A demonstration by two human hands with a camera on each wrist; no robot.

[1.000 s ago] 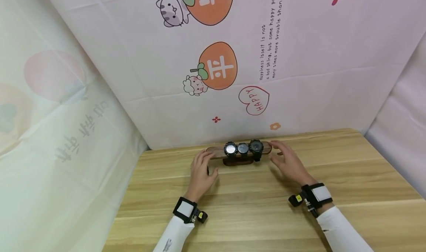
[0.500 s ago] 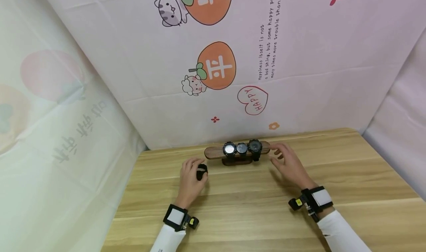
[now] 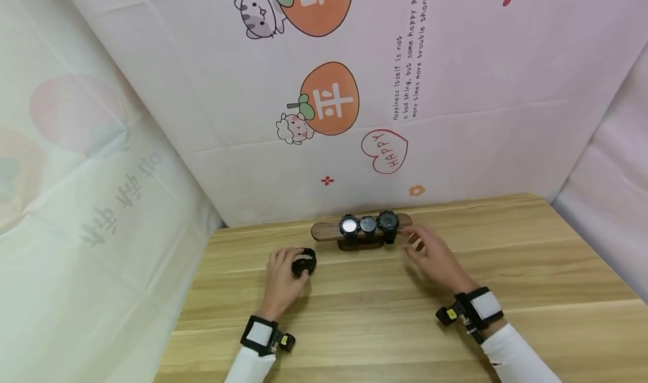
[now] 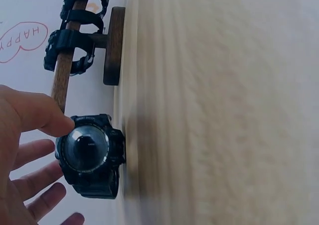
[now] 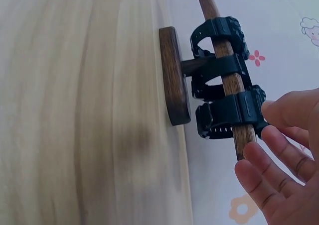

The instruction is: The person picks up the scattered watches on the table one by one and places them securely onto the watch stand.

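A black digital wristwatch with its strap looped stands on the table at the left, face toward me. My left hand pinches it: in the left wrist view the thumb lies on the edge of the watch case and the fingers spread behind. At the back, a dark wooden watch stand carries 3 black watches looped round its bar. My right hand is at the bar's right end, fingers loosely bent, holding nothing; whether its fingertips touch the bar, I cannot tell.
The light wooden table ends at a printed white cloth wall just behind the stand. Another cloth hangs along the left side. Both wrists wear black straps with small cameras.
My left hand has moved left and toward me, away from the stand's left end, with the watch shifting along and its face turning into view. My right hand has shifted slightly left.
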